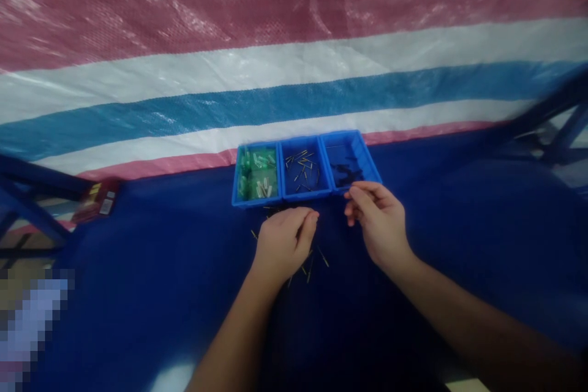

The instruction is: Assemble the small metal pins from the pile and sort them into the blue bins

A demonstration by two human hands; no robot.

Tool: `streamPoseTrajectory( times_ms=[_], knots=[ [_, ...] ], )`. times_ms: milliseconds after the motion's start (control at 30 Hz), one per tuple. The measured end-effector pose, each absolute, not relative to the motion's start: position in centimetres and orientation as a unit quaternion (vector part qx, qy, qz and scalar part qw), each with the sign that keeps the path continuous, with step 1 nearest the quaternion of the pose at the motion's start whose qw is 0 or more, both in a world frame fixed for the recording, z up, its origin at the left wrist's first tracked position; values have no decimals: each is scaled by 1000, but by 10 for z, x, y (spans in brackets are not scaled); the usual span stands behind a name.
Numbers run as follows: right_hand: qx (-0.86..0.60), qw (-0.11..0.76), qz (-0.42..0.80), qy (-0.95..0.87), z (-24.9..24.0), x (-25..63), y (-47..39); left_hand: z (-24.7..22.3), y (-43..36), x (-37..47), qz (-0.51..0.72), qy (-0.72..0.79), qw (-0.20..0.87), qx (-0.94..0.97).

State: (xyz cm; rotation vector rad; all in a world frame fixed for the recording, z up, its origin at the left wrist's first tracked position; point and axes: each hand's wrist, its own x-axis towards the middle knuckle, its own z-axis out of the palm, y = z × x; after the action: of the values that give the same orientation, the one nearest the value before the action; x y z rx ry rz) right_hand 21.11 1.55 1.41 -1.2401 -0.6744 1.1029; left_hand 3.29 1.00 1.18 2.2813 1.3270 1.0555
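Note:
My left hand (285, 240) is closed, thumb against the fingers, just in front of the blue bins. Anything it grips is hidden. Beneath and beside it, several thin brass-and-dark pin-like pieces (324, 256) lie scattered on the blue surface. My right hand (382, 219) is pinched at the front edge of the right bin (371, 162), where small dark pieces (345, 175) lie. What its fingertips hold is too small to make out. The middle bin (305, 195) contains more thin pin-like pieces (302, 162). Clear and whitish small tubes (264, 187) sit in the green-lined left bin (234, 187).
The blue tabletop (174, 245) ends at a striped plastic sheet (275, 104) behind the bins. A dark red box (97, 199) stands at the far left, by a blue metal frame (32, 202). Another blue frame (558, 116) rises at the right.

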Motion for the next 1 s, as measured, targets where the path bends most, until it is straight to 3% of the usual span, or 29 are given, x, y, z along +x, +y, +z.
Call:
streamPoseTrajectory(
  times_ms=[267,567,833,1000],
  knots=[
    [-554,613,480,-296,14,212,14,11,10,33,368,462,148,793],
    [-588,336,278,-681,8,214,7,10,9,33,359,466,154,794],
    [-579,281,248,-724,6,214,7,8,9,32,357,465,156,795],
    [-567,295,253,-726,7,212,5,8,9,32,356,464,152,797]
  ],
)
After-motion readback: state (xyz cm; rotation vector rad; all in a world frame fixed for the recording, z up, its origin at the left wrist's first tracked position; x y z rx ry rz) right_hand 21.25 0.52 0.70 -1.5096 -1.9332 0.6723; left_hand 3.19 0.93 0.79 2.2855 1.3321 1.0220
